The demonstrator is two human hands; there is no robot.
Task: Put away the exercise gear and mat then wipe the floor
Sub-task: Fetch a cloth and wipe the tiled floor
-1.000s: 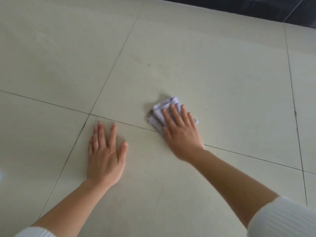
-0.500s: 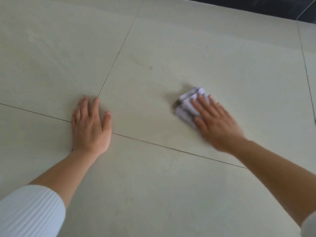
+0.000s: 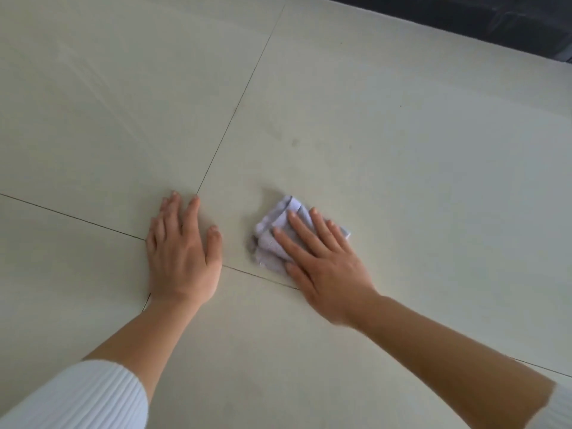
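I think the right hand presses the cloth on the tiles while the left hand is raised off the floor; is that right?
Not quite: the head view shows the left hand resting flat on the floor, while the right hand presses the cloth.

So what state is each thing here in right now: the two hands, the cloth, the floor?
left hand: flat on the floor, fingers straight, holding nothing.
right hand: fingers straight, pressing on the cloth.
cloth: crumpled, on the floor, partly under the right hand.
floor: pale tiles, with a faint smudge beyond the cloth.
left sleeve: white, pushed up the forearm.
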